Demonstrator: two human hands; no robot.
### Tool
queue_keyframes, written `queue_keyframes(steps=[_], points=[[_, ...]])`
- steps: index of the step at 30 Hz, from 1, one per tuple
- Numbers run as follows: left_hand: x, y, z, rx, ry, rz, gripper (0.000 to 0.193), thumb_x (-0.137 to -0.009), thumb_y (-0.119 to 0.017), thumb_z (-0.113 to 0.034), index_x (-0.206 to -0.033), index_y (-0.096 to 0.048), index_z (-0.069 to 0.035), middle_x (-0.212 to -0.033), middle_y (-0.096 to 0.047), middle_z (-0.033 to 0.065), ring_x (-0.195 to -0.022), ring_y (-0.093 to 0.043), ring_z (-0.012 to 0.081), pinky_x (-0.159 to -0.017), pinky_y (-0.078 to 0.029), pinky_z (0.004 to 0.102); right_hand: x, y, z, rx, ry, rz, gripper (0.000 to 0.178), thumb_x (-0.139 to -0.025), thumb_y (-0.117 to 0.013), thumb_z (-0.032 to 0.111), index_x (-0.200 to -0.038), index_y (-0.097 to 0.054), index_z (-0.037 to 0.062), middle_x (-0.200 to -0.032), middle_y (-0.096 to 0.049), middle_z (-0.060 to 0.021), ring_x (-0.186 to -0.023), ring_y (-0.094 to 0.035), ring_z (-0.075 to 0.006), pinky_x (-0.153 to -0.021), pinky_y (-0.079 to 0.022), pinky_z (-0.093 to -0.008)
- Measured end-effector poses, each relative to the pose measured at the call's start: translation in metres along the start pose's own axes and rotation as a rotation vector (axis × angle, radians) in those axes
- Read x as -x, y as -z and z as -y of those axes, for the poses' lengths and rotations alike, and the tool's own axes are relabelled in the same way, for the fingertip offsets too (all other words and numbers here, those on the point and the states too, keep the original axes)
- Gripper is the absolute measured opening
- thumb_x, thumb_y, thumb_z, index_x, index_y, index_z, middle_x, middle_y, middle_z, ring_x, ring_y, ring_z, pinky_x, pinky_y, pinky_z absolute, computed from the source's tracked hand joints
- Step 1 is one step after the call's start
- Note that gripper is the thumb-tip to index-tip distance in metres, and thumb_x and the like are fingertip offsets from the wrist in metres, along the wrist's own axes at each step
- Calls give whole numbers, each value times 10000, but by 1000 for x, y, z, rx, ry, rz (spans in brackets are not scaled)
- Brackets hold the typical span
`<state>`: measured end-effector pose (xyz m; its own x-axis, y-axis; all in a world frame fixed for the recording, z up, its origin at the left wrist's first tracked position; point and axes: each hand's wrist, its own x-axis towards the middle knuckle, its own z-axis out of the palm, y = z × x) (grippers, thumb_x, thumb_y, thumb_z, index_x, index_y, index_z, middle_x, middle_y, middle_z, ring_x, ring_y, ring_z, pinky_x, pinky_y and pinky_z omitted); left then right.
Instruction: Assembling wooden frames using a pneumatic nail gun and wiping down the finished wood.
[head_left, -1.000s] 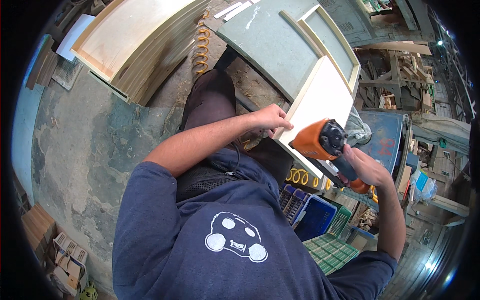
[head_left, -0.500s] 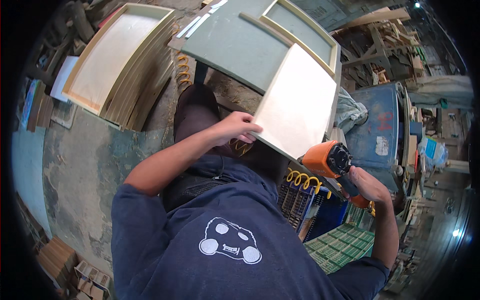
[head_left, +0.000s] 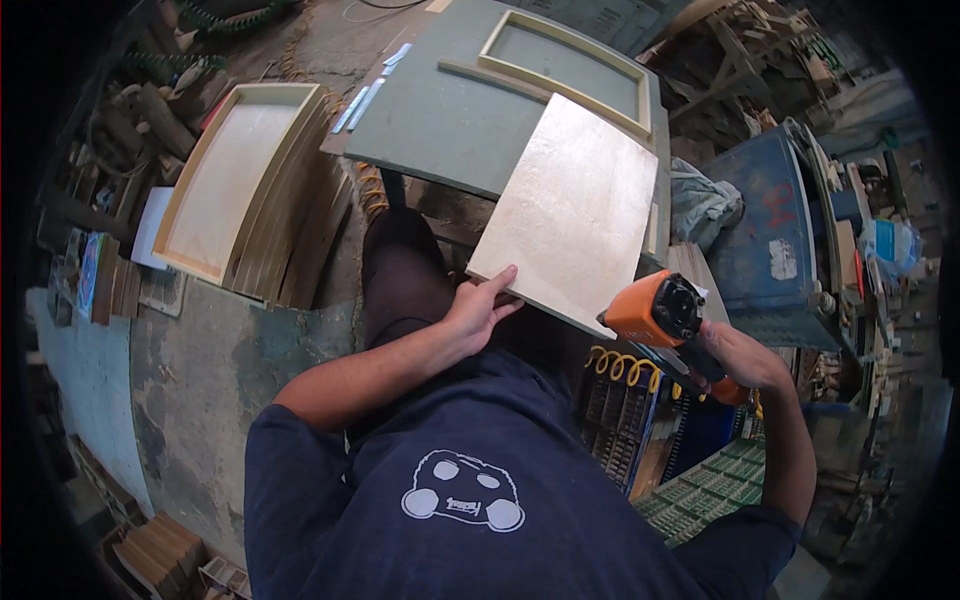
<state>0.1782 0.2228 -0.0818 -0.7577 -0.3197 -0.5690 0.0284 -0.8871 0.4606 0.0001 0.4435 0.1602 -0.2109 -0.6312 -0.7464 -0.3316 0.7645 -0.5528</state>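
Head view. The wooden panel (head_left: 575,210) lies with its flat, pale face up, its far part over the grey-green table (head_left: 430,125) and its near edge projecting above the person's lap. The left hand (head_left: 472,318) is half closed at this edge, thumb on the upper face, fingers at or under the edge. The right hand (head_left: 742,355) is closed around the grip of the orange nail gun (head_left: 650,310). The tool's nose is at the panel's near right corner; contact cannot be confirmed.

Change from half a second ago: the left hand has shifted from the panel's near left corner inward along the near edge. The nail gun remains at the near right corner. The tray stack (head_left: 285,235) now appears lower in the view.

Containers: the top tray (head_left: 225,185) of the stack shows a pale base within a raised rim. On the table, a rectangular frame (head_left: 578,42) encloses a grey-green surface, beside a wooden slat (head_left: 490,80). Below the yellow coiled hose (head_left: 630,368), a dark crate (head_left: 612,415) shows ribbed rows, type indistinct. A green lattice crate (head_left: 705,490) is nearer the person.
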Motion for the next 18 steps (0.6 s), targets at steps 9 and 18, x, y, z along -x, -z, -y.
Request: queue_keyframes(steps=[9,18], points=[[-6,-37,36,-58,232,89,676,-905,-531,-502,-1354,-334,-36,-1316,-441,214,-1203,-469,347,-1012,-382,474,7,5,-5,-47,6,-45,688,-945,-227,621,-999,-567,24,-651,-539,-10,-582,-524,-105,-558,-410,-242],[28,-42,-34,-1393,-80,560,365,-865,-652,-344,-1047,-635,-28,-1037,-654,95,-949,-618,204,-840,-471,335,8,16,1,-16,-123,-54,761,-915,-215,674,-897,-590,12,-603,-545,-18,-525,-548,-119,-513,-439,-244]])
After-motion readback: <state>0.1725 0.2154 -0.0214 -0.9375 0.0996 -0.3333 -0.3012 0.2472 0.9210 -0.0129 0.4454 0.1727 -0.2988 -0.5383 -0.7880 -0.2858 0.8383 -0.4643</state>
